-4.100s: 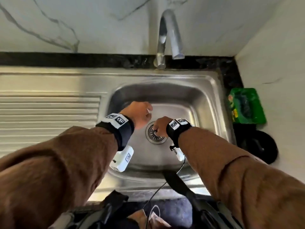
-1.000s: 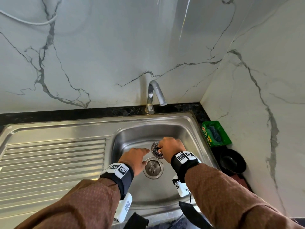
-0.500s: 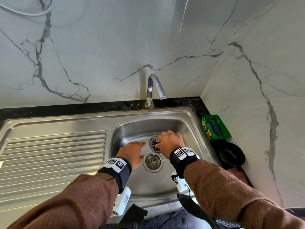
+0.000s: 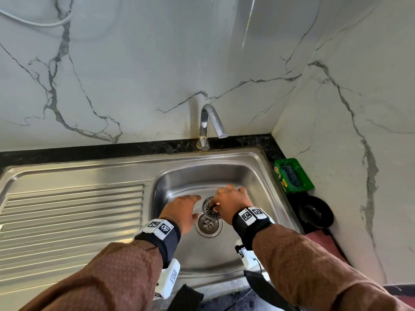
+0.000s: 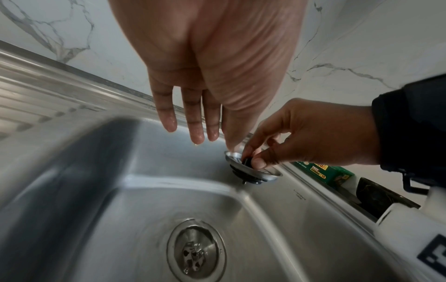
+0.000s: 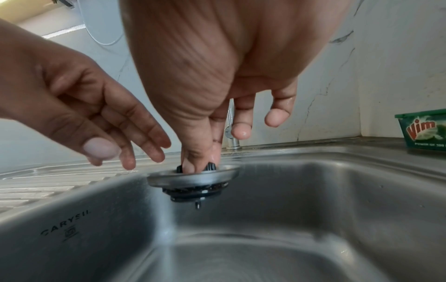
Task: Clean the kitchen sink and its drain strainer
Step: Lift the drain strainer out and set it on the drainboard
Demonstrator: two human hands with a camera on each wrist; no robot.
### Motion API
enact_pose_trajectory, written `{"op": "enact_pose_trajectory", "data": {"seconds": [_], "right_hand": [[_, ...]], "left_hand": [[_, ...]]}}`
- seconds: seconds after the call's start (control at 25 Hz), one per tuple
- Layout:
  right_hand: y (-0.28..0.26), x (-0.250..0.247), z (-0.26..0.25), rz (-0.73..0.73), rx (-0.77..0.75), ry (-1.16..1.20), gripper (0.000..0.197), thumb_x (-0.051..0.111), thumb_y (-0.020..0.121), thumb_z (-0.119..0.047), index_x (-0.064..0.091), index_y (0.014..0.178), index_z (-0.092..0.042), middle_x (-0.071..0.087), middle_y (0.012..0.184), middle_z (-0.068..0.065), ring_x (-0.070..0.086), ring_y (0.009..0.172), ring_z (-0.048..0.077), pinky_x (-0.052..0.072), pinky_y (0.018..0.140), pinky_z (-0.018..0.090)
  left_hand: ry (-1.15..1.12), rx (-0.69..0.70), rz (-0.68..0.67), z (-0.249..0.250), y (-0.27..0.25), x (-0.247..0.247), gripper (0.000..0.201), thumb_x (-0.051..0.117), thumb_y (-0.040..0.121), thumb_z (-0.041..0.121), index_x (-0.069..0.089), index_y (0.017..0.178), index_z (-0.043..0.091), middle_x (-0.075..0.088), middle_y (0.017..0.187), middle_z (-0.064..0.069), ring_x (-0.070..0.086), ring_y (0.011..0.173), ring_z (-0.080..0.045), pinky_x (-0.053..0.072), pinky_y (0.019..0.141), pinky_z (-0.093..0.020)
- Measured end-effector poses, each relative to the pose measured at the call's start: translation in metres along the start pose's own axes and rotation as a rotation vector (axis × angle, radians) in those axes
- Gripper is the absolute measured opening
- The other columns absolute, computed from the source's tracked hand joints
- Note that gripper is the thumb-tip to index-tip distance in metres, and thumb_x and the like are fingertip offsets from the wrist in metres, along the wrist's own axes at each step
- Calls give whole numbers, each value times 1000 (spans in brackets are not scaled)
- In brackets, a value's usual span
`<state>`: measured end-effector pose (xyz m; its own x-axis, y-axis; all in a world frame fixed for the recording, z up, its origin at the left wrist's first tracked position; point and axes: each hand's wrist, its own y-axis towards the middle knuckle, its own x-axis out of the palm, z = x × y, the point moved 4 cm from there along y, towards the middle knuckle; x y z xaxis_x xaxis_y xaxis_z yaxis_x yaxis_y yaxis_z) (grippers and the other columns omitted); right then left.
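The steel sink (image 4: pixel 265 176) (image 5: pixel 120 219) (image 6: pixel 313 200) has an uncovered drain hole (image 4: pixel 208 224) (image 5: pixel 196 253) in its floor. My right hand (image 4: pixel 231 203) (image 5: pixel 301 137) (image 6: pixel 205 95) pinches the black knob of the round slotted drain strainer (image 4: pixel 210 208) (image 5: pixel 260 174) (image 6: pixel 193 178) and holds it in the air above the basin, behind the drain. My left hand (image 4: pixel 182 209) (image 5: pixel 205 76) (image 6: pixel 84 114) hovers just left of the strainer with straight, relaxed fingers, holding nothing.
A curved tap (image 4: pixel 210 124) stands behind the basin. The ribbed draining board (image 4: pixel 71 221) lies to the left. On the right ledge sit a green Vim soap tub (image 4: pixel 293 175) (image 6: pixel 424 131) and a black round dish (image 4: pixel 314 212). Marble walls close the back and right.
The strainer, seated in the drain four seconds ago, is now lifted out by my right hand and held slightly higher and farther back. My left hand has stretched its fingers beside it.
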<state>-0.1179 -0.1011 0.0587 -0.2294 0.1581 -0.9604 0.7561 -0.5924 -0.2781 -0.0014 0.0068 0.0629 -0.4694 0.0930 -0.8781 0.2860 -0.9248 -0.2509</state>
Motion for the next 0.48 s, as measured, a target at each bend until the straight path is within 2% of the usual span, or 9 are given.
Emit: {"op": "enact_pose_trajectory", "data": {"seconds": [0.12,0.2,0.36,0.48], "right_hand": [[-5,1,-1,31,-35,8,31,62,90,-39,62,120,-45,58,115,-13,44,117,18,34,94,47],[-9,0,0,55,-54,41,29,57,93,-39,62,121,-44,59,114,-13,44,117,18,32,94,44],[-16,1,5,106,-59,136,29,54,93,-35,65,118,-41,61,111,-12,46,116,17,30,93,40],[-19,3,10,176,-75,211,26,58,89,-34,69,112,-38,64,105,-11,50,113,18,32,94,41]], "left_hand": [[-39,53,46,2,3,1,41,60,92,30,54,132,36,59,128,10,57,119,-13,48,100,-32],[-70,66,71,3,6,2,32,61,91,31,60,123,36,59,113,13,60,108,-11,51,93,-31],[-110,70,51,3,12,12,34,64,90,34,61,124,35,54,119,12,57,109,-11,50,95,-32],[-252,31,67,4,17,19,29,67,88,28,68,116,34,65,112,10,63,99,-11,51,93,-29]]}}
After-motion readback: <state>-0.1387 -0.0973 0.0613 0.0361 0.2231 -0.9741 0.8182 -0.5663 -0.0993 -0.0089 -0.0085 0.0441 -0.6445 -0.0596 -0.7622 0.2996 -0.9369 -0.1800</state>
